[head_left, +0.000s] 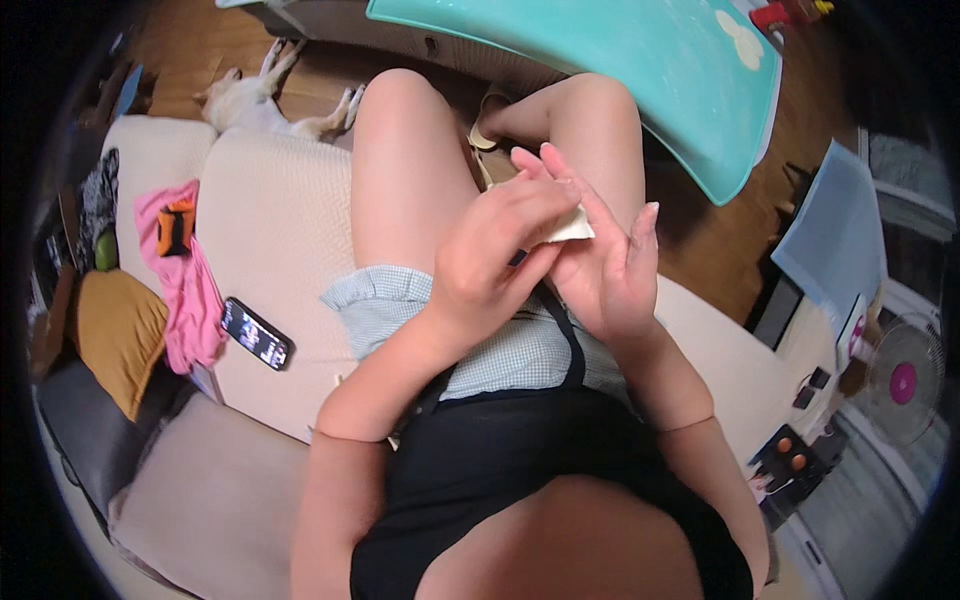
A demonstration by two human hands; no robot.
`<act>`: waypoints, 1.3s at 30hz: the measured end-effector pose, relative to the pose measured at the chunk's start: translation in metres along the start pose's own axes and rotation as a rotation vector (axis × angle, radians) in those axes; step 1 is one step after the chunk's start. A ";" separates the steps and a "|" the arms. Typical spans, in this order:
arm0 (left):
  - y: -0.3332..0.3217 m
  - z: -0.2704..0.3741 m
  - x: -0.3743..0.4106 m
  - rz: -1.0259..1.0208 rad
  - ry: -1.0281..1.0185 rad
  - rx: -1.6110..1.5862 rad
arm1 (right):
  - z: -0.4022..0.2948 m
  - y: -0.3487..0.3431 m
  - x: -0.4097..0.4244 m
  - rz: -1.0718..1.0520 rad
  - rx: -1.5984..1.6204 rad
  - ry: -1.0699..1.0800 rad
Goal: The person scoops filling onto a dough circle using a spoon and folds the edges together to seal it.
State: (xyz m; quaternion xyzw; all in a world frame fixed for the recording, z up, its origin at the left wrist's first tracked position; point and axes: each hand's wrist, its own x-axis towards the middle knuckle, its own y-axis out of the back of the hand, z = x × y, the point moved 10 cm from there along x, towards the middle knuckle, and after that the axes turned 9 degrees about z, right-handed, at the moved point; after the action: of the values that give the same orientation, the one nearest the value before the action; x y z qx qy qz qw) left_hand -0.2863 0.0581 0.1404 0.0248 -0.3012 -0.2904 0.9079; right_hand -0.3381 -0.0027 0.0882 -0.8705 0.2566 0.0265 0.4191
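Above my lap, my left hand (487, 251) curls its fingers over a thin cream-white piece (571, 227) and grips it. Its material is hard to tell, and most of it is hidden by the fingers. My right hand (607, 266) is turned palm up just beside it, thumb spread, fingers pointing forward. The piece lies against the fingers of that right hand, which do not close around it. Beneath both hands are my bare knees and blue-white checked shorts (510, 364).
Ahead stands a table with a teal mat (570, 52), carrying a cream-white flat shape (741, 41). A light-coloured dog (255, 101) lies on the wooden floor. Left on the sofa are a phone (256, 334), pink cloth (180, 300) and mustard cushion (120, 330). A fan (904, 382) stands right.
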 end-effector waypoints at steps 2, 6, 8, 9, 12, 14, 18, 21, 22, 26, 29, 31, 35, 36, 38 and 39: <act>-0.005 0.009 0.000 -0.107 -0.123 0.162 | 0.004 -0.003 -0.001 -0.023 0.084 -0.053; -0.010 0.012 0.002 -0.176 -0.227 0.278 | 0.016 0.006 -0.002 0.029 0.069 -0.147; -0.012 0.014 0.005 -0.226 -0.257 0.301 | 0.019 0.006 -0.004 0.035 0.087 -0.193; -0.013 0.016 0.006 -0.252 -0.269 0.312 | 0.020 0.005 -0.004 0.036 0.100 -0.206; -0.016 0.017 0.006 -0.265 -0.332 0.308 | 0.023 0.004 -0.006 0.029 0.120 -0.235; -0.016 0.020 0.006 -0.261 -0.365 0.300 | 0.024 0.006 -0.006 0.014 0.111 -0.237; -0.016 0.021 0.004 -0.269 -0.387 0.278 | 0.028 0.009 -0.006 0.023 0.114 -0.237; -0.015 0.021 0.003 -0.276 -0.389 0.245 | 0.028 0.007 -0.006 0.018 0.140 -0.241; -0.015 0.020 0.002 -0.278 -0.386 0.234 | 0.028 0.006 -0.006 0.033 0.145 -0.242; -0.013 0.018 0.004 -0.236 -0.366 0.228 | 0.031 0.008 -0.005 -0.004 0.209 -0.246; -0.014 0.015 0.007 -0.220 -0.309 0.246 | 0.032 0.013 -0.005 0.113 0.287 -0.256; -0.013 0.013 0.004 -0.273 -0.334 0.236 | 0.031 0.009 -0.004 0.034 0.276 -0.243; -0.015 0.014 0.001 -0.321 -0.376 0.250 | 0.035 0.011 -0.005 0.034 0.255 -0.237; -0.017 0.013 0.001 -0.323 -0.379 0.254 | 0.034 0.011 -0.006 0.038 0.255 -0.233; -0.017 0.012 0.002 -0.301 -0.348 0.267 | 0.031 0.008 -0.006 0.046 0.253 -0.226; -0.017 0.013 0.005 -0.279 -0.316 0.274 | 0.033 0.012 -0.006 0.083 0.256 -0.238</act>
State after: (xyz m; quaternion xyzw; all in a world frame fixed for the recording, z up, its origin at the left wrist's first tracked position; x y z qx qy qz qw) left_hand -0.2994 0.0432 0.1496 0.1434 -0.4697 -0.3695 0.7889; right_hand -0.3433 0.0179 0.0595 -0.7896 0.2423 0.1137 0.5522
